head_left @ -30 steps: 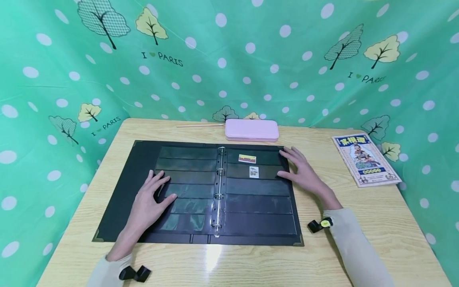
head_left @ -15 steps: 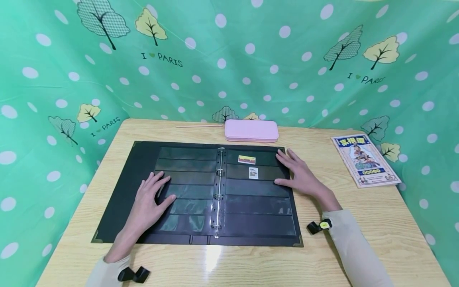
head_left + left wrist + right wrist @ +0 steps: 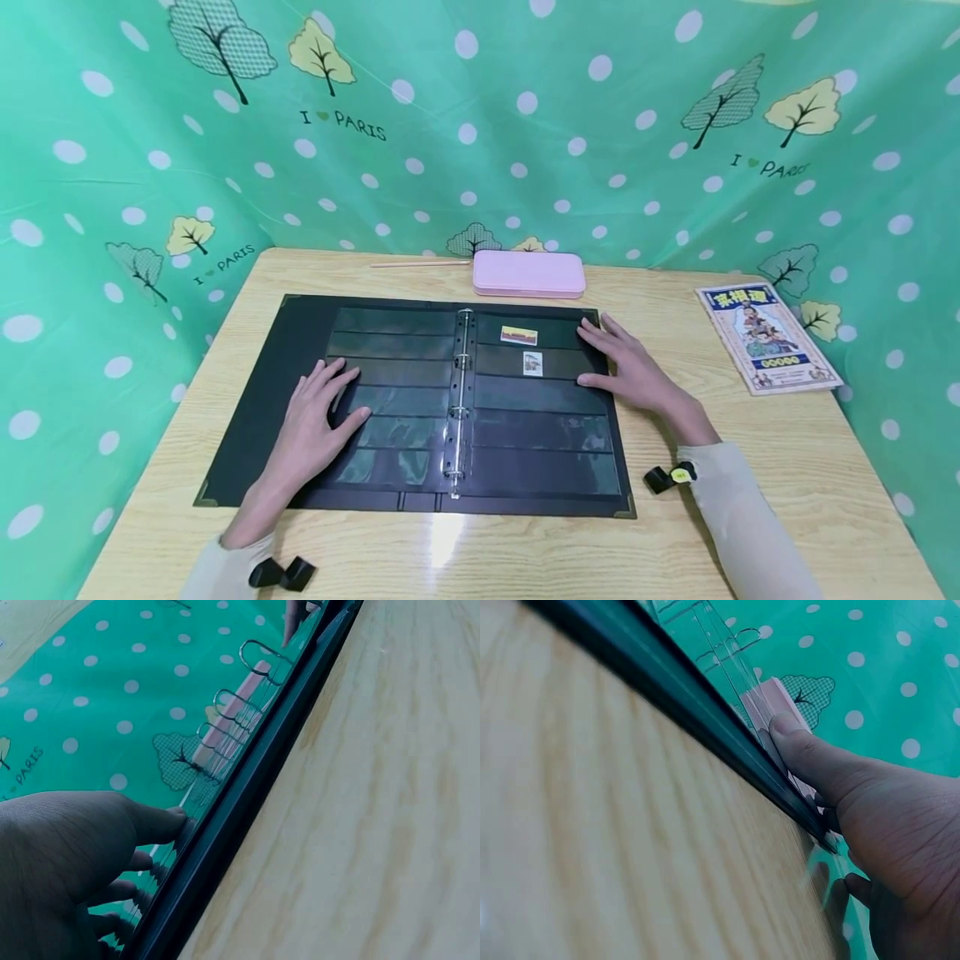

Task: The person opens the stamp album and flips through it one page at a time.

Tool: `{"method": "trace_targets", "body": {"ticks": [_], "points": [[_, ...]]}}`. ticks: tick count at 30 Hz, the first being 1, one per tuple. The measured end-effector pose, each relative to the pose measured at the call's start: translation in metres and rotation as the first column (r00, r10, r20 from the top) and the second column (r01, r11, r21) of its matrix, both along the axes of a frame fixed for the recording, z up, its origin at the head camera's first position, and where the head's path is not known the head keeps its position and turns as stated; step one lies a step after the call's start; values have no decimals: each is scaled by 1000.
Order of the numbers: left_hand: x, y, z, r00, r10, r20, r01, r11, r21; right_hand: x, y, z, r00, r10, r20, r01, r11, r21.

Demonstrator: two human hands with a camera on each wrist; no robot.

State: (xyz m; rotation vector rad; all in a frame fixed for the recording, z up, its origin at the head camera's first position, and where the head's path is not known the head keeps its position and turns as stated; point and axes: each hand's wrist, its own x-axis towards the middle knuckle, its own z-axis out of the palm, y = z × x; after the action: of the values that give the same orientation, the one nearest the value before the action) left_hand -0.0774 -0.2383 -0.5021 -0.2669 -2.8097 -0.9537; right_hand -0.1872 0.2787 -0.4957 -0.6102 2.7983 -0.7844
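Observation:
A black ring-bound stamp album (image 3: pixel 243 400) lies spread on the table, its clear pages divided into dark strips. Two stamps sit in the right page: a yellow and red one (image 3: pixel 519 335) in the top strip, and a pale upright one (image 3: pixel 532 364) in the strip below. My left hand (image 3: pixel 311 425) rests on the left page's outer edge with its fingers spread and relaxed. At the upper right edge of the album, my right hand (image 3: pixel 630 367) touches the page with fingertips and thumb. Both wrist views show fingers low along the album's surface, holding nothing.
Behind the album lies a pink case (image 3: pixel 528 274), with a thin pinkish stick (image 3: pixel 420 264) to its left. A printed booklet (image 3: pixel 768 337) is at the table's right edge. Green polka-dot cloth (image 3: pixel 480 150) hangs around the back and sides of the wooden table (image 3: pixel 555 558).
My right hand has shifted slightly toward me and inward, its fingertips now farther over the page edge. My left hand, the album and the stamps have stayed in place.

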Motion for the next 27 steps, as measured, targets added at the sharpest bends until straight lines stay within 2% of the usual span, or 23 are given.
{"method": "trace_targets", "body": {"ticks": [6, 11, 14, 17, 20, 24, 26, 27], "points": [[0, 1, 1, 1000, -1, -5, 1, 1000, 0, 5, -2, 3, 1000, -27, -3, 27, 999, -23], [0, 1, 1, 1000, 3, 0, -3, 1000, -5, 9, -6, 5, 995, -94, -27, 92, 994, -51], [0, 1, 1, 1000, 6, 7, -6, 1000, -6, 12, -8, 10, 991, -133, -22, 130, 986, -105], [0, 2, 1, 1000, 6, 2, -6, 1000, -6, 15, -9, 14, 986, -159, 45, 165, 965, -203], [0, 3, 0, 1000, 5, -3, -5, 1000, -5, 19, -6, 16, 983, -144, 114, 174, 930, -324], [0, 4, 2, 1000, 3, -5, -3, 1000, -4, 25, -3, 16, 983, -67, 173, 151, 833, -533], [1, 4, 2, 1000, 4, -5, -4, 1000, -3, 29, -2, 17, 981, -39, 192, 150, 778, -610], [1, 4, 3, 1000, 4, -4, -4, 1000, -1, 32, -2, 18, 981, -28, 192, 145, 763, -630]]}}
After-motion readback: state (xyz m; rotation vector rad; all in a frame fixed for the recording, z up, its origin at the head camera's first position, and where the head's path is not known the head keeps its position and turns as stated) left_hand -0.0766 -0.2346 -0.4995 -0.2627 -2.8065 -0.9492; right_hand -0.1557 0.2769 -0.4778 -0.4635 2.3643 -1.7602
